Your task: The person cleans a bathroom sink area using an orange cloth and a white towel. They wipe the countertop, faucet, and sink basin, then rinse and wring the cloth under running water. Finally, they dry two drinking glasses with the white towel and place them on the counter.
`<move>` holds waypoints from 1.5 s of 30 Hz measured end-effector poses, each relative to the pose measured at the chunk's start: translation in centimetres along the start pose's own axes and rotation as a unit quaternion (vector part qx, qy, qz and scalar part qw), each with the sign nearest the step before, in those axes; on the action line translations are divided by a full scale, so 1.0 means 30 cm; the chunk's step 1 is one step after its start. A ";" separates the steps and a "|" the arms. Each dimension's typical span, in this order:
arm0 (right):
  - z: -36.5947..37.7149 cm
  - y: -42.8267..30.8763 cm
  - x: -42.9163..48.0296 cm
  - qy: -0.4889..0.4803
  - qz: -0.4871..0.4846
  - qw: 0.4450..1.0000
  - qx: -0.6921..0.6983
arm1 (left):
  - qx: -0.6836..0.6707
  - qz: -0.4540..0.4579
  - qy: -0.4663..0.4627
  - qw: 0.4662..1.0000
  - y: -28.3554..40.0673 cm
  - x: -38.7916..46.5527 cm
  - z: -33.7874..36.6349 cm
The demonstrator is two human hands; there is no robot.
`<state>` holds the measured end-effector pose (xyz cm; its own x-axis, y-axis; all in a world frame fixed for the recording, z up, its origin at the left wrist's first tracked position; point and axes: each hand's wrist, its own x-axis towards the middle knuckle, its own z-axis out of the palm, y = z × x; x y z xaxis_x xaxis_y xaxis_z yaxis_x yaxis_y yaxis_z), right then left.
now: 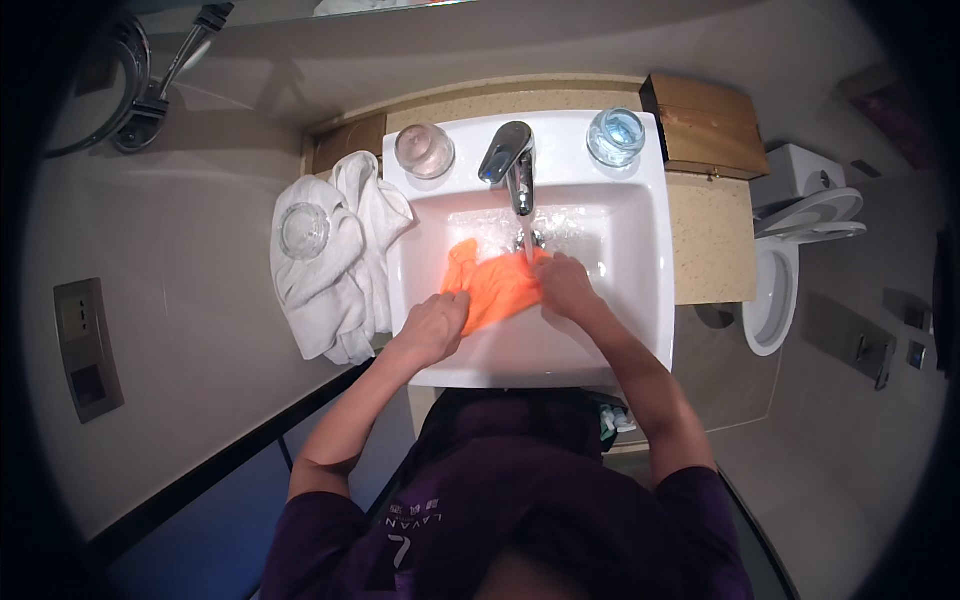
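Observation:
An orange cloth is stretched between my two hands inside a white rectangular sink. My left hand grips its left part near the basin's front left. On the other side, my right hand holds the cloth's upper right end, close below the running water. The water falls from a chrome faucet at the back of the sink, and the basin floor near the drain is wet. One corner of the cloth sticks up towards the back left. My fingertips are partly hidden by the cloth and hands.
White towels with a glass on them lie left of the sink. A pinkish glass jar and a bluish one flank the faucet. A brown box sits on the beige counter; a toilet stands farther right.

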<state>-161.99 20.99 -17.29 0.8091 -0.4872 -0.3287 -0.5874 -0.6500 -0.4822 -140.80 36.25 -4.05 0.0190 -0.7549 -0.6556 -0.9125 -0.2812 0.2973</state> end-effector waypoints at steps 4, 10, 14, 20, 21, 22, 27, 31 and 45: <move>-0.031 0.048 -0.089 -0.148 0.006 0.988 0.035 | -0.076 0.060 0.091 0.991 -0.003 -0.068 -0.049; -0.158 -0.009 -0.213 0.094 0.113 0.948 0.284 | -0.270 0.045 0.225 0.935 0.150 -0.133 -0.198; -0.108 0.010 -0.276 0.194 0.168 0.887 0.384 | -0.241 0.140 0.335 0.900 0.219 -0.117 -0.146; -0.059 -0.071 -0.312 -0.032 0.268 0.606 0.748 | -0.188 0.211 0.354 0.891 0.192 0.054 0.054; -0.057 -0.096 -0.318 -0.082 0.264 0.521 0.808 | -0.211 0.210 0.337 0.893 0.228 0.029 0.012; -0.047 -0.128 -0.320 -0.108 0.248 0.437 0.858 | -0.236 0.207 0.317 0.895 0.261 -0.006 -0.022; -0.019 -0.220 -0.226 -0.007 0.115 0.379 0.918 | -0.354 0.245 0.288 0.855 0.331 -0.167 -0.197; 0.112 -0.097 -0.142 0.025 0.164 0.318 0.934 | -0.610 0.159 0.260 0.732 0.285 -0.189 -0.186; -0.123 0.063 0.057 0.149 0.250 0.957 -0.001 | -0.659 -0.200 0.234 0.686 -0.070 0.364 0.257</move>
<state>-161.79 16.77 -15.79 0.3847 -0.8819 -0.2727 -0.8999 -0.2926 -0.3233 -141.83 33.18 -17.20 0.5706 -0.4827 -0.6644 0.3608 -0.5794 0.7308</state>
